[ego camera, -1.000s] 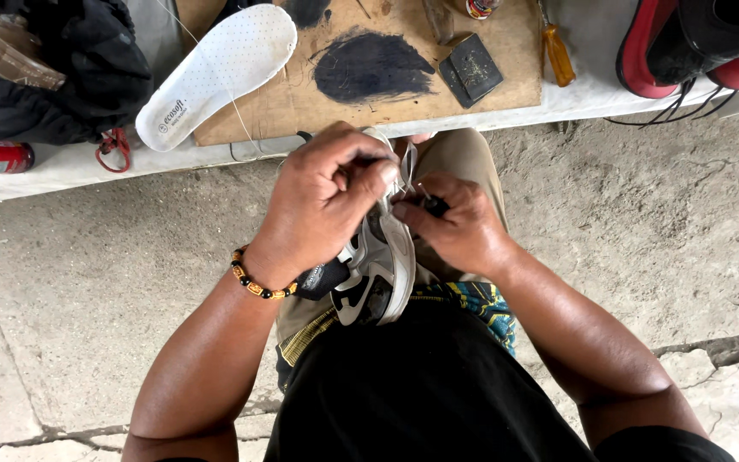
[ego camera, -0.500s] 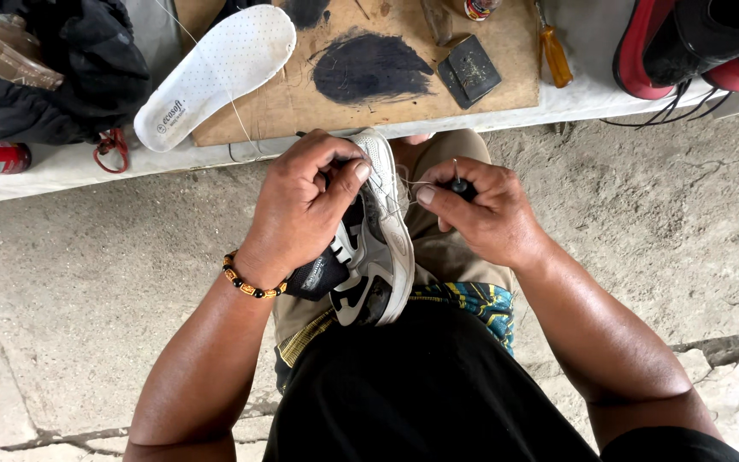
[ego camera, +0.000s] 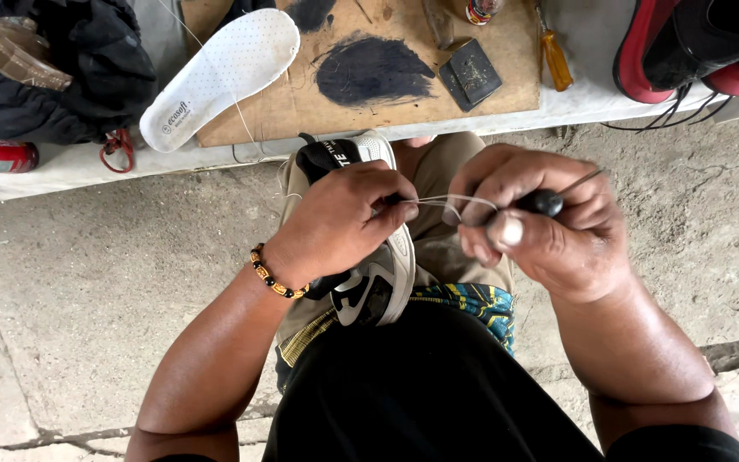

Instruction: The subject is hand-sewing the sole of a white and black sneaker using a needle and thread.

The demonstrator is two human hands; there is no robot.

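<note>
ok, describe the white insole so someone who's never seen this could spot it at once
Start at the long white bench across the top of the view, with a brown cardboard sheet lying on it. The insole lies slanted across the cardboard's left edge, just right of a dark bundle of cloth. It is the only flat, foot-shaped white piece there, dotted with tiny holes.

Rough grey concrete floor (ego camera: 62, 299), cracked seam running low left & right. Low white table (ego camera: 87, 167) across top w/ brown cardboard sheet (ego camera: 506, 85) on it, stained w/ dark blotch (ego camera: 374, 70). Flat daylight, soft shadows.
</note>
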